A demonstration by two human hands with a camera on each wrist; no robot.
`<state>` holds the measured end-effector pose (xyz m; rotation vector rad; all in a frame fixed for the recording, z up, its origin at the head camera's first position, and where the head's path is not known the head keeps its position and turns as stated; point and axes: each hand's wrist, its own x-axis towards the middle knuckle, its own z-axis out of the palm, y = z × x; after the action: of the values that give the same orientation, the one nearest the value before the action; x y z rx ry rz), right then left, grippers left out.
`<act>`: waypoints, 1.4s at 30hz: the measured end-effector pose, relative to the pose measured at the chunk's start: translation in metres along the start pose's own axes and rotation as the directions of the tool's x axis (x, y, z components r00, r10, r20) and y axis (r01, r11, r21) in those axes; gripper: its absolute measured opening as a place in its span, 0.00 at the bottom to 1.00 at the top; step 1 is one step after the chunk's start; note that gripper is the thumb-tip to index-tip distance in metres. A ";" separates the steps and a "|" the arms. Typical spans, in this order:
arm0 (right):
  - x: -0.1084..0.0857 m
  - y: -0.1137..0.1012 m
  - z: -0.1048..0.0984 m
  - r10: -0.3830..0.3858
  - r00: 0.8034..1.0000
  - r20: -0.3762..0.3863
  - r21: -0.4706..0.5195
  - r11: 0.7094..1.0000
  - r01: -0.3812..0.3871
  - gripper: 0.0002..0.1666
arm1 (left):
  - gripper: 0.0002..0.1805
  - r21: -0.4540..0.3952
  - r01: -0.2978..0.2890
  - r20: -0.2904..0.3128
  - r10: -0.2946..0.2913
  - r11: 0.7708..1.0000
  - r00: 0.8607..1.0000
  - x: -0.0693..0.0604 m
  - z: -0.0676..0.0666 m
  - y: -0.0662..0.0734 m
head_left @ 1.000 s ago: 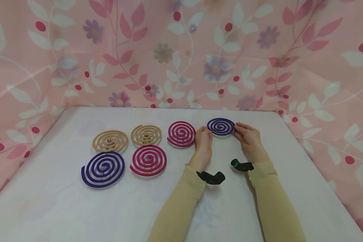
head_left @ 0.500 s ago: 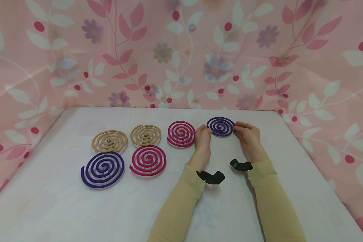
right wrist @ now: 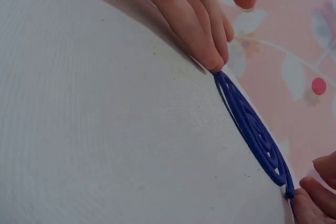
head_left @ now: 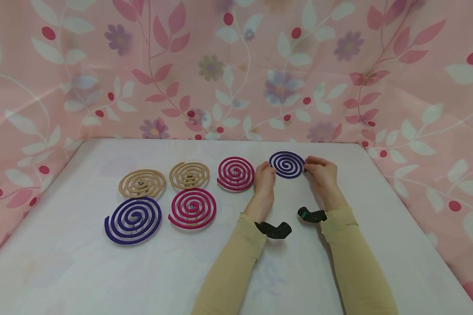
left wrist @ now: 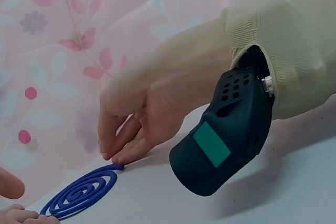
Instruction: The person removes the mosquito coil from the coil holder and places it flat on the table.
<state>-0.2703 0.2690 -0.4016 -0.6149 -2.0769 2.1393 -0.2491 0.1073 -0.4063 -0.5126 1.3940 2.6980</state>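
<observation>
The one label-like mark I can make out is a plain green rectangle (left wrist: 212,144) on the black camera (left wrist: 223,129) at the right wrist. The person's left grip (head_left: 265,179) and right grip (head_left: 323,174) flank a purple coil (head_left: 286,165) lying towards the back of the bench (head_left: 63,271). Both look released, fingertips touching its opposite sides without curling round it. A crimson coil (head_left: 235,173) lies just beside the left grip, so room is tight there. Farther left lie two tan coils (head_left: 189,175), another crimson coil (head_left: 193,208) and another purple coil (head_left: 132,220). A narrow strip separates the touched coil from the back edge; more space opens between the right grip and the bench's right edge.
</observation>
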 end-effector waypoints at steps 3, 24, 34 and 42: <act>-0.004 -0.002 0.001 -0.004 1.000 -0.005 -0.029 1.000 0.003 0.29 | 0.32 0.014 0.004 0.016 -0.004 1.000 1.000 0.000 -0.001 0.000; -0.004 0.002 0.005 0.021 1.000 -0.009 -0.065 0.998 -0.021 0.27 | 0.32 0.049 -0.016 0.055 0.013 0.999 0.998 0.001 -0.005 -0.001; -0.013 -0.014 0.005 -0.040 0.999 -0.021 0.041 0.998 0.041 0.24 | 0.29 0.116 -0.051 0.042 0.046 0.992 0.998 -0.002 -0.006 0.013; -0.030 -0.039 0.012 -0.139 0.988 0.070 0.252 0.961 0.117 0.13 | 0.21 0.206 -0.147 0.184 0.109 0.967 0.977 -0.004 -0.018 0.060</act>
<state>-0.2556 0.2501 -0.3573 -0.3540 -1.7902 2.3346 -0.2527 0.0573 -0.3676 -0.1743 1.6992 2.5629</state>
